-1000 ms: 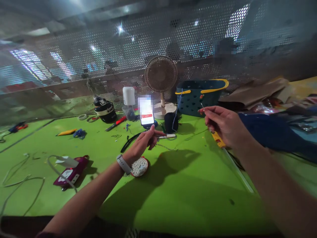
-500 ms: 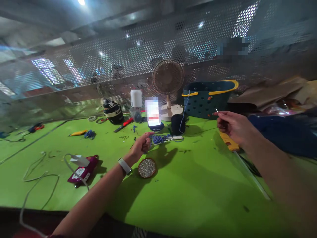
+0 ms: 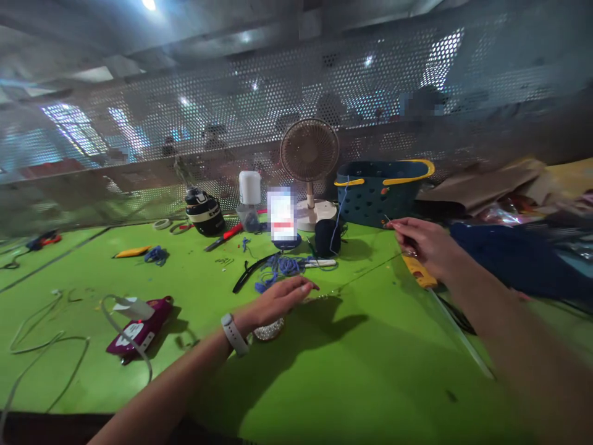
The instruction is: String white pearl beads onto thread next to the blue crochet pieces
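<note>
My left hand (image 3: 283,301) is low over the table, its fingers nearly straight and close together at a thin dark beaded thread (image 3: 331,292). Small clear beads show just past the fingertips; the grip itself is partly hidden. From there the thread runs in a straight line up to my right hand (image 3: 419,241). That hand is closed in a pinch on a thin needle (image 3: 388,218), whose tip points up and left. Under my left wrist, a round dish of small shiny beads (image 3: 269,330) is partly covered. A tangle of blue yarn (image 3: 285,266) lies behind the left hand.
Behind stand a lit phone (image 3: 283,216), a fan (image 3: 309,151), a dark yarn ball (image 3: 328,238) and a blue-green basket (image 3: 377,201). A yellow-handled tool (image 3: 419,272) lies under my right hand. At left are a purple power strip (image 3: 139,330) with cables and a black bottle (image 3: 204,212).
My left hand has moved down and right, its fingers straightening, and now overlaps the bead dish. The beaded thread has come lower with it. My right hand still pinches the needle.
</note>
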Action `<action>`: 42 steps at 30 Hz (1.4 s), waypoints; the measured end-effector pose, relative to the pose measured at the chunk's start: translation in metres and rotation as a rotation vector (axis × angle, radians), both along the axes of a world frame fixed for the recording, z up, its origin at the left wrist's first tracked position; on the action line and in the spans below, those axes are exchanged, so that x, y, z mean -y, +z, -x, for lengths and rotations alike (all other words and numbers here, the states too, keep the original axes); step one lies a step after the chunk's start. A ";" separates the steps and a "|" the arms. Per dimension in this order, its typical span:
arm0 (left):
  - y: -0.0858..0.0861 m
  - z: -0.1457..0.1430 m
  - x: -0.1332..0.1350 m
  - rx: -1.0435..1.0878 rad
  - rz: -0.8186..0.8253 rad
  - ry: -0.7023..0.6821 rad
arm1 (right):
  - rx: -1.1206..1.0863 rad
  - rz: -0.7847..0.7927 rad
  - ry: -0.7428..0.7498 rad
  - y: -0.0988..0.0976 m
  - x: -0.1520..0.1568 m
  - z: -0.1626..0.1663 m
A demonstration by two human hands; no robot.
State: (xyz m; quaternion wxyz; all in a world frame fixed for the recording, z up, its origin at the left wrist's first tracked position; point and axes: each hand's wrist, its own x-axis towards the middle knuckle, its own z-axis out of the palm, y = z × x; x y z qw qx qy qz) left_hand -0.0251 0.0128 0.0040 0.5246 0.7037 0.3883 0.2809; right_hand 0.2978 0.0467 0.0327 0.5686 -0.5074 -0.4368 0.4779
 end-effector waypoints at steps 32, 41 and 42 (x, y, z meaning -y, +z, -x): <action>0.003 0.061 0.017 -0.474 -0.512 -0.034 | 0.392 0.241 0.929 -0.006 0.031 0.039; -0.013 0.061 0.021 -0.514 -0.537 -0.019 | 0.407 0.218 0.930 -0.021 0.020 0.041; -0.015 0.062 0.020 -0.496 -0.541 -0.011 | 0.408 0.216 0.930 -0.023 0.019 0.041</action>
